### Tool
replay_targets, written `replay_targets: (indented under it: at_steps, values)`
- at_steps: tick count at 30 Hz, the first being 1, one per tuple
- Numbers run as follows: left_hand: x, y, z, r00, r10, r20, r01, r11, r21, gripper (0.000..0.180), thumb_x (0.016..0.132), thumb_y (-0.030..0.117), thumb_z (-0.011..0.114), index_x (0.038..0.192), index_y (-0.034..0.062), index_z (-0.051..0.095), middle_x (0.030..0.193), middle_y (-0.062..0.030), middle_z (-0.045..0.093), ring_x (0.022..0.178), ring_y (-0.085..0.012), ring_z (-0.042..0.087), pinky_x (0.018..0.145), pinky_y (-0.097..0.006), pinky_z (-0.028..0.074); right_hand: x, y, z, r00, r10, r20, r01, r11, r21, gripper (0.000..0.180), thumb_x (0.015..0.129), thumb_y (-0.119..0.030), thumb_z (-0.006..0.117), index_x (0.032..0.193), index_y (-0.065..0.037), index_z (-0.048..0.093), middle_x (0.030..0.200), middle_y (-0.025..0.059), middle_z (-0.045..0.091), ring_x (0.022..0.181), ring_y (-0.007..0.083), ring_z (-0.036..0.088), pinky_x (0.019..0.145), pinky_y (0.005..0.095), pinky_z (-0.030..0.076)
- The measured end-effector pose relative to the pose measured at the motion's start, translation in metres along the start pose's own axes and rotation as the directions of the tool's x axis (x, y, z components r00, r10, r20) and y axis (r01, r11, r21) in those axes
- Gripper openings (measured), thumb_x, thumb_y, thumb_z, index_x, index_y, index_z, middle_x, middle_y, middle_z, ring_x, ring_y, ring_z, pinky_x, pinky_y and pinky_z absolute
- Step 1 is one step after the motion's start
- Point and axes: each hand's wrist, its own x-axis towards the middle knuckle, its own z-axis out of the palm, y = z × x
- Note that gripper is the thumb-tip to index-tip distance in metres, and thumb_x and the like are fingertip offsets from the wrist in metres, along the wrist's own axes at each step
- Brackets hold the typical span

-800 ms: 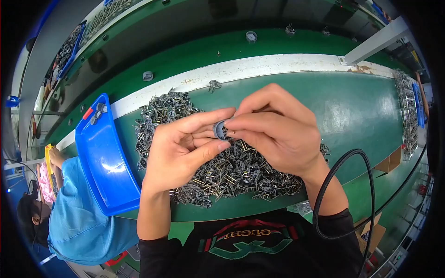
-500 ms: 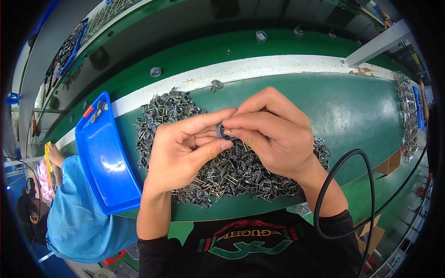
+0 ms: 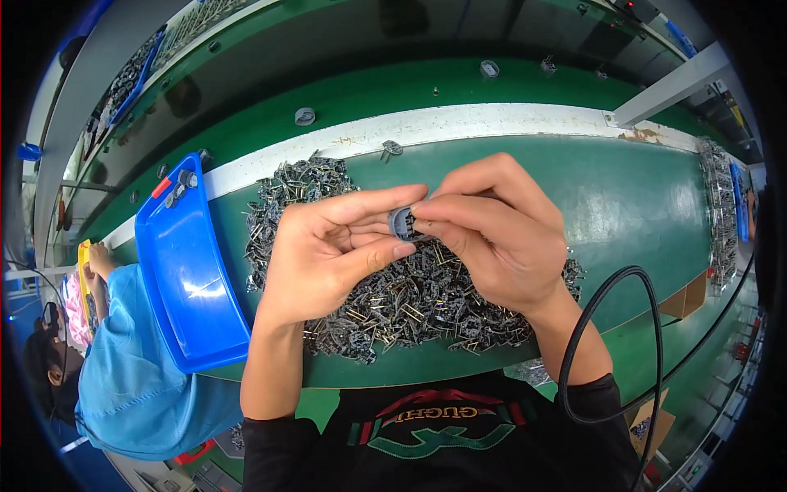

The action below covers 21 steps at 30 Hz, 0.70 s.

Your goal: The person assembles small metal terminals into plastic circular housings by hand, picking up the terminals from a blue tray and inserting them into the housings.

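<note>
We counted two bare hands, one left hand [image 3: 332, 250] and one right hand [image 3: 500, 234]; one round grey cap [image 3: 398, 223], between them; one blue tray [image 3: 187, 262], left; one heap of dark pinned parts [image 3: 426, 307], its pieces too tangled for us to number; one loose pinned part [image 3: 393, 148], farther off; one black cable [image 3: 659, 353], right; at least two grey caps [image 3: 304, 116], far.

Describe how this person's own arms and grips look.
The left grip and right grip are ungloved, with no ring or watch visible. The left sleeve and right sleeve are black, both stopping well short of the wrist. A black cable loops in front of the right sleeve.
</note>
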Motion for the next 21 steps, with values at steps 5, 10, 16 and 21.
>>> replay_targets:
  at_steps: [5, 10, 16, 21]
  values:
    - [-0.002, 0.003, 0.008, 0.999, -0.017, -0.036, 0.018, 0.999, 0.027, 0.045, 0.084, -0.013, 0.069, 0.128, -0.0052, 0.062, 0.09, -0.0042, 0.067, 0.075, -0.0028, 0.057, 0.066, -0.018, 0.049, -0.001, 0.0, 0.004, 1.0, -0.008, 0.01, 0.008, 1.0, -0.017, 0.026, 0.066, 0.005, 0.079, 0.09, -0.005, 0.073, 0.084, 0.0049, 0.061, 0.072, 0.0207, 0.06, 0.057, 0.0305, 0.047]
    - [-0.003, 0.002, 0.004, 0.998, -0.044, -0.046, 0.044, 0.999, 0.019, 0.046, 0.083, -0.013, 0.069, 0.128, -0.0048, 0.062, 0.091, -0.0062, 0.069, 0.08, -0.005, 0.061, 0.072, -0.02, 0.052, -0.005, 0.003, 0.011, 1.0, -0.001, -0.013, 0.001, 0.999, -0.046, 0.029, 0.066, 0.005, 0.078, 0.092, -0.006, 0.073, 0.082, 0.004, 0.061, 0.07, 0.0207, 0.059, 0.057, 0.0304, 0.047]
    - [0.008, 0.008, -0.001, 0.981, -0.065, -0.181, 0.047, 0.994, -0.098, 0.029, 0.089, -0.009, 0.062, 0.117, -0.0062, 0.067, 0.103, -0.0168, 0.072, 0.092, -0.0172, 0.071, 0.085, -0.028, 0.058, 0.002, 0.01, 0.007, 0.994, -0.067, 0.082, 0.083, 0.975, -0.207, 0.03, 0.078, 0.005, 0.069, 0.106, -0.005, 0.072, 0.083, 0.0067, 0.063, 0.069, 0.0218, 0.06, 0.059, 0.0318, 0.049]
    - [0.053, 0.015, -0.061, 0.898, 0.204, -0.389, 0.035, 0.848, 0.528, 0.025, 0.087, 0.006, 0.067, 0.109, -0.0045, 0.072, 0.09, -0.0134, 0.074, 0.084, -0.015, 0.071, 0.077, -0.026, 0.055, 0.035, -0.002, -0.038, 0.956, 0.19, 0.222, -0.099, 0.927, -0.362, 0.029, 0.085, 0.002, 0.06, 0.113, -0.003, 0.067, 0.087, 0.0138, 0.063, 0.079, 0.0311, 0.065, 0.07, 0.0413, 0.051]
